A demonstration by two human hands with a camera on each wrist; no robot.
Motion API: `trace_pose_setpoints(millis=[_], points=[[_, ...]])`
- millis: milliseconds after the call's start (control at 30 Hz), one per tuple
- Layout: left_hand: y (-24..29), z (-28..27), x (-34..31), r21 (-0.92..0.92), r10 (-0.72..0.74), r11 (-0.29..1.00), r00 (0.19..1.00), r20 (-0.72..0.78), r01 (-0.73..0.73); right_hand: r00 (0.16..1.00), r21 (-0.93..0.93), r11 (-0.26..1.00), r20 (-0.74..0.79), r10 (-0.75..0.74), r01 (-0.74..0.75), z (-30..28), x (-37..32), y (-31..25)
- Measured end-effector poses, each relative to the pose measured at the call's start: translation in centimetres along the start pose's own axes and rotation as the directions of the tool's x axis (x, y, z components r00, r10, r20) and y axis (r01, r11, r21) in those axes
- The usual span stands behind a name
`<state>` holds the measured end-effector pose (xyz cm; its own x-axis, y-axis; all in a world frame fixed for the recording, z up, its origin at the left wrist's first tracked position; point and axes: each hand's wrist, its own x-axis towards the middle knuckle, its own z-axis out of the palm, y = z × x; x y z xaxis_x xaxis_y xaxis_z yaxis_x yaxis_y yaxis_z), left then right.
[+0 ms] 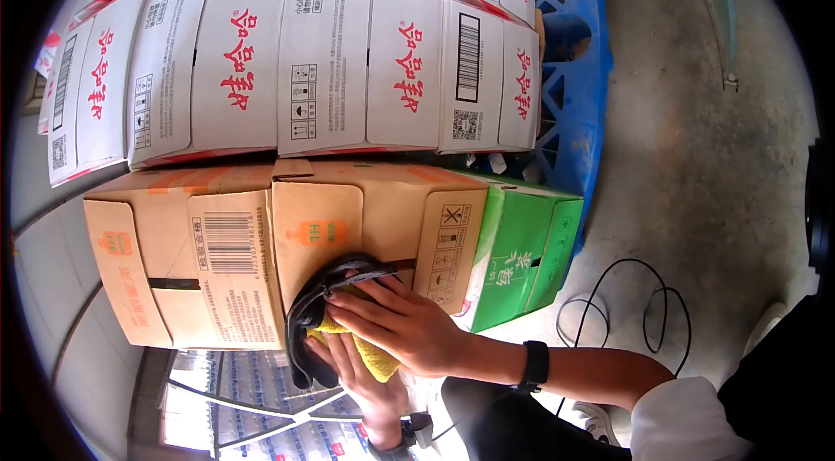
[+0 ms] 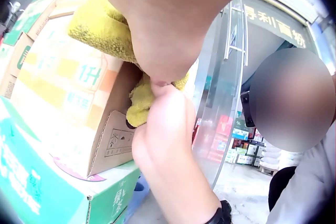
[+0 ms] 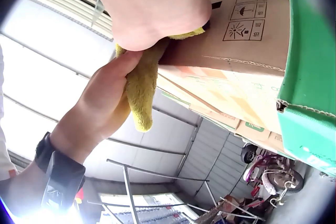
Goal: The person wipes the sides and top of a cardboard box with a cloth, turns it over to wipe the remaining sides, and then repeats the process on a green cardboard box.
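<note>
A tall stack of white cartons (image 1: 235, 70) printed in red filled much of the head view, which stood sideways, with the blue pallet (image 1: 594, 70) beneath it along the right. In front stood tan cartons, and the nearer tan carton (image 1: 383, 191) sat directly on a green carton (image 1: 522, 243), its printed face turned to the person. Both hands met at that face's near edge: the right hand (image 1: 396, 326) lay across the tan face, while the left hand (image 1: 370, 383) was just beside it, past the edge, so the right looked nearer the carton. Between them was a bunched yellow cloth (image 1: 374, 357), gripped by both, as far as I could see; the thumbs were mostly hidden from me. The cloth lay under the right fingers and against the left ones, neither hand clearly closer to it. Its long edge, a dark fold (image 1: 301, 335), curved round the fingertips, from the tan face down past the left fingers. Whether that fold was the cloth's other side or a separate piece, and whether it touched the cardboard, I could not tell.
</note>
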<state>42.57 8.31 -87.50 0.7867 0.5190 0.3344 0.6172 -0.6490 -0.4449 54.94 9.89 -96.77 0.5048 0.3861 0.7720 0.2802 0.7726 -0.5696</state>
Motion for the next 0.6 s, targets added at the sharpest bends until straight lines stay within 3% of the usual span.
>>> trace_pose_setpoints(millis=[167,300,400,600], points=[[-0.7,-0.6,0.3,-0.058,0.018,0.998,0.997,0.076,-0.013,0.995,-0.009,0.998,-0.076,0.059,-0.06,0.8,-0.5,-1.2],[-2.7,-0.9,-0.4,-0.169,0.15,0.974,0.989,-0.005,-0.148,0.98,-0.012,0.981,-0.035,0.194,-0.195,0.8,-0.7,-3.7],[-2.5,-1.8,-0.4,-0.237,0.115,0.966,0.992,0.05,-0.1,0.968,-0.082,0.965,-0.015,0.249,-0.249,0.1,-0.2,-5.3],[-1.2,-0.9,-0.1,-0.207,0.073,0.975,0.997,-0.027,-0.077,0.987,-0.086,0.983,0.003,0.162,-0.161,-0.9,0.3,-3.7]])
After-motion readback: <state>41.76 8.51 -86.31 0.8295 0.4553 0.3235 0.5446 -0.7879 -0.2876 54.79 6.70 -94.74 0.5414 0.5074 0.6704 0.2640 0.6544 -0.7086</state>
